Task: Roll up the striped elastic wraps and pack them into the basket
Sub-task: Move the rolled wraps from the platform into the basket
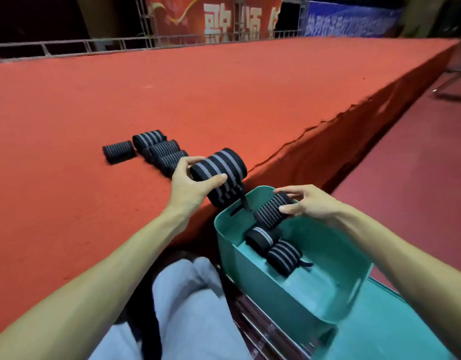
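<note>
My left hand [191, 184] grips a large rolled black wrap with grey stripes [220, 167] above the edge of the red platform, just left of the teal basket [289, 302]. Its loose end hangs toward the basket rim. My right hand [306, 202] pinches a second rolled wrap [272, 210] at the far end inside the basket. Two more rolled wraps [261, 237] [283, 257] lie on the basket floor. Several rolled wraps [156, 152] sit in a cluster on the red carpet beyond my left hand.
The red carpeted platform [120, 100] stretches far ahead, its edge running diagonally to the right. The basket rests on a teal surface [395, 331] beside my knees [187, 294]. A metal railing [94, 45] and banners stand at the back.
</note>
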A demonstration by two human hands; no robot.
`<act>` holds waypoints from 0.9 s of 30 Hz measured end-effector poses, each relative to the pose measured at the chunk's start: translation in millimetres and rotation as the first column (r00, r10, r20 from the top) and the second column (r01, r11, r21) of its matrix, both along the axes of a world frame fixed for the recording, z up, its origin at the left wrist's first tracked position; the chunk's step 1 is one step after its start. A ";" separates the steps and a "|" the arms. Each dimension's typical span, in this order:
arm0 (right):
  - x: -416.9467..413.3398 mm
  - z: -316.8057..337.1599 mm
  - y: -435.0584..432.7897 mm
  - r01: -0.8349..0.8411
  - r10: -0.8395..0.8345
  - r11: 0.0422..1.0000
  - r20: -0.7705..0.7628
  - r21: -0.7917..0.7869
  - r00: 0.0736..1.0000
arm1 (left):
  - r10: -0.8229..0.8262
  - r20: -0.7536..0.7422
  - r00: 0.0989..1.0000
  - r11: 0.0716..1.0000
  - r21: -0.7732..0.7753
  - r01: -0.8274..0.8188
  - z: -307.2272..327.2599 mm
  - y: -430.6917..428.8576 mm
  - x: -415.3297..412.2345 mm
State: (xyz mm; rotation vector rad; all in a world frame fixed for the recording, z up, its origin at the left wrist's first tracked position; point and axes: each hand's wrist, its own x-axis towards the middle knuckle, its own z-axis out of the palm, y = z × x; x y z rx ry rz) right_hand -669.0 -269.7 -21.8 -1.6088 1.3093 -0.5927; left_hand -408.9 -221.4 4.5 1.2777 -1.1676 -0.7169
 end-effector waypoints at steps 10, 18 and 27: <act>-65.5 -111.2 2.7 0.078 0.041 0.986 -0.673 0.146 0.739 | -0.242 0.114 0.964 0.965 0.132 0.227 -59.4 -31.2 -96.6; -54.4 -165.2 -27.2 0.083 0.175 0.956 -0.774 0.281 0.608 | -0.284 0.078 0.956 0.933 0.252 0.257 -82.2 -45.5 -97.3; -40.6 -165.8 -24.1 -0.063 0.156 0.988 -0.873 0.144 0.462 | -0.342 0.105 0.934 0.903 0.311 0.295 -87.4 -57.4 -87.3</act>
